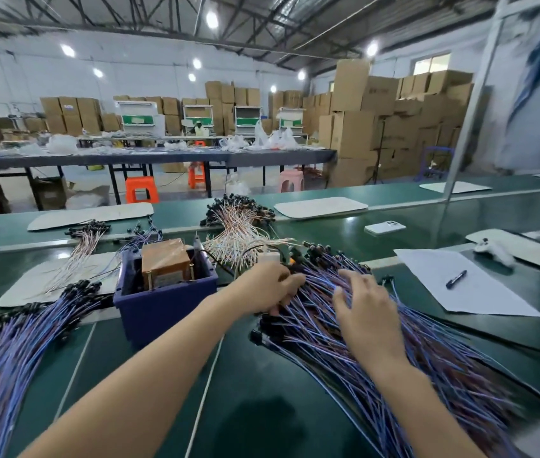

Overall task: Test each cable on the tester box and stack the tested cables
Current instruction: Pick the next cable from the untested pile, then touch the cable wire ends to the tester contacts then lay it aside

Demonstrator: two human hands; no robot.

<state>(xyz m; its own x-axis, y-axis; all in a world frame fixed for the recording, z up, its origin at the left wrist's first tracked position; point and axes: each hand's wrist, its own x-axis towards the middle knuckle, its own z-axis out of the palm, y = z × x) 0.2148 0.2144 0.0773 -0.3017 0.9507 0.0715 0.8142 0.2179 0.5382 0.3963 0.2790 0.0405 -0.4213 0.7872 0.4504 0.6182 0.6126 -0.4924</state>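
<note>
A big heap of blue and purple cables [427,352] with black plug ends fans across the green bench on the right. My left hand [265,287] lies on the heap's near end, its fingers curled round a few cables by their plugs. My right hand [366,305] hovers over the heap with fingers spread and relaxed, touching the wires. A dark blue bin [162,302] holding a brown transformer-like tester box [166,261] stands left of my hands. A second pile of blue cables [20,345] lies at the far left.
Pink and white cable bundles [238,233] lie behind the bin. A white sheet [480,292] with a black pen [456,279] sits at right, a phone [385,227] further back. White mats lie on the bench. Stools, tables and cardboard boxes fill the background.
</note>
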